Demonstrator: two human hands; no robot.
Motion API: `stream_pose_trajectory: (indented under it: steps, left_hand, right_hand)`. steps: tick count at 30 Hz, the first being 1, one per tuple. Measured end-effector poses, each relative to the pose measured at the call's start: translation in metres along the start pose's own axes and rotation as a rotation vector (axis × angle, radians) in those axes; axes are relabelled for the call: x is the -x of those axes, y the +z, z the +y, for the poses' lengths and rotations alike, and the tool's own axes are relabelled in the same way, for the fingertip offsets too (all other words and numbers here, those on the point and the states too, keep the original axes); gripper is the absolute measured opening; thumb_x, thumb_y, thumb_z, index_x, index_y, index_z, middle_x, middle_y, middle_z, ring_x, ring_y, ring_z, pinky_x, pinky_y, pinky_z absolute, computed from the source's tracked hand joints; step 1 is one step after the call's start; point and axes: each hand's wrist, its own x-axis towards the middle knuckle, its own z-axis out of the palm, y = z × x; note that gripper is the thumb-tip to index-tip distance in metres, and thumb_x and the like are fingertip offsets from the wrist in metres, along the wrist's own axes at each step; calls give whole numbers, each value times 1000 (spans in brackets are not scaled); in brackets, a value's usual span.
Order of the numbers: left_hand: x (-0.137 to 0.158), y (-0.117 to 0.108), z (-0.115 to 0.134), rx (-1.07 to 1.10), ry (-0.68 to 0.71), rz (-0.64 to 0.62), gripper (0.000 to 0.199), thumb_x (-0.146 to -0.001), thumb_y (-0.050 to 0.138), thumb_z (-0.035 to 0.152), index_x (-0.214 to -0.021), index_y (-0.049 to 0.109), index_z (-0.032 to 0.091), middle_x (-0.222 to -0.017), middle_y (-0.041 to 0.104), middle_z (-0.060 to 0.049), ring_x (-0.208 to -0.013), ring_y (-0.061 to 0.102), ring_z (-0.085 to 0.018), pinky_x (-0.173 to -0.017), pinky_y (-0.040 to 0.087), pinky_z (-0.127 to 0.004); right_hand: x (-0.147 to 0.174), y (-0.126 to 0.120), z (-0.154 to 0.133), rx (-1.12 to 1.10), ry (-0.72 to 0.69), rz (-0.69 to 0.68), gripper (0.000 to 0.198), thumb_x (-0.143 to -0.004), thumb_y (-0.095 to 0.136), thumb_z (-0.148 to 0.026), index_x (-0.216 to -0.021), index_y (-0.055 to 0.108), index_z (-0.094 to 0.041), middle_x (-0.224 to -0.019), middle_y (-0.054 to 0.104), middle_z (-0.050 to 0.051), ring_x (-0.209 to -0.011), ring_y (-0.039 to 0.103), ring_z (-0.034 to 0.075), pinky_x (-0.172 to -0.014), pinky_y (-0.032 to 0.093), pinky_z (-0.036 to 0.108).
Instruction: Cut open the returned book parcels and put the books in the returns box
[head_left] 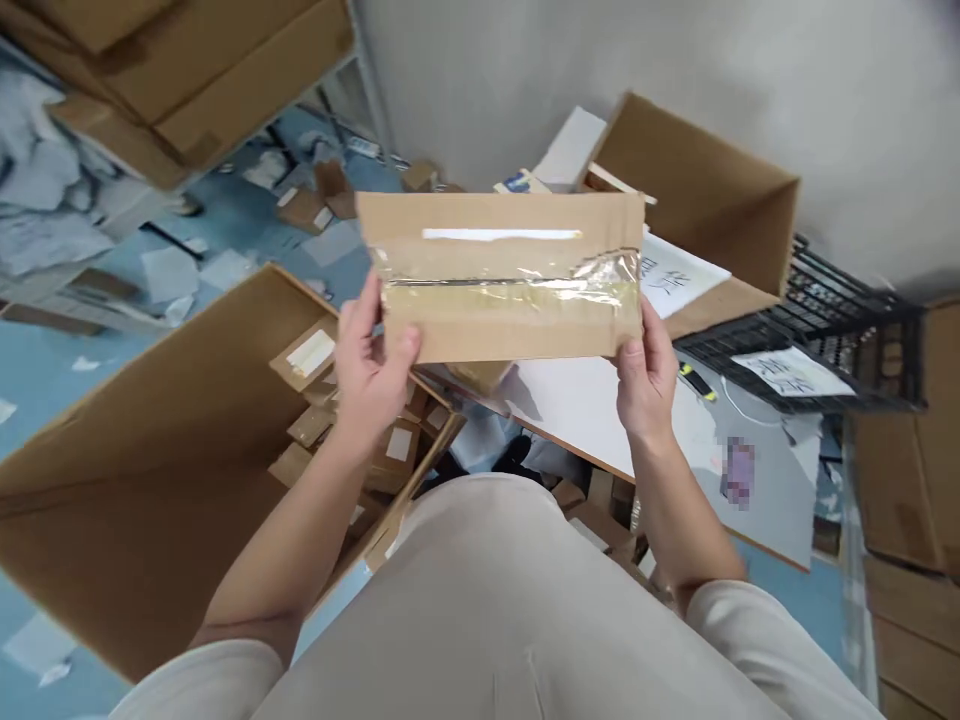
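Observation:
A flat brown cardboard box (pixel 517 330) is held up in front of me, a seam with shiny clear tape running along its face and a white strip above it. Its left end is gripped by my left hand (pixel 371 365), thumb on the lower front edge. My right hand (pixel 649 375) closes on the opposite end, thumb also at the bottom corner. The fingers behind the box are partly hidden. Beneath it lies the white tabletop (pixel 577 410).
At left stands a large open carton (pixel 187 400) with several small boxes (pixel 397 440) inside. Another open carton (pixel 697 190) and a black crate (pixel 817 320) stand at right. A yellow-black cutter (pixel 697 382) lies on the table. Paper scraps (pixel 169 272) litter the blue floor.

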Motion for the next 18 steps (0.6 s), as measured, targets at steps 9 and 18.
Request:
stream_pose_trajectory:
  steps: [9, 18]
  left_hand:
    - [67, 217, -16, 68, -139, -613, 66, -83, 57, 48, -142, 43, 21, -124, 53, -12, -115, 54, -23, -94, 48, -34]
    - [103, 268, -79, -13, -350, -770, 69, -81, 57, 50, -142, 42, 22, -122, 51, -10, -116, 51, -21, -92, 48, -32]
  right_hand:
    - [135, -123, 152, -159, 585, 261, 62, -88, 50, -52, -143, 38, -27, -148, 41, 11, -128, 47, 25, -89, 54, 41]
    - [184, -114, 224, -241, 755, 195, 65, -86, 51, -52, -142, 39, -21, -139, 49, 14, -121, 52, 25, -92, 53, 42]
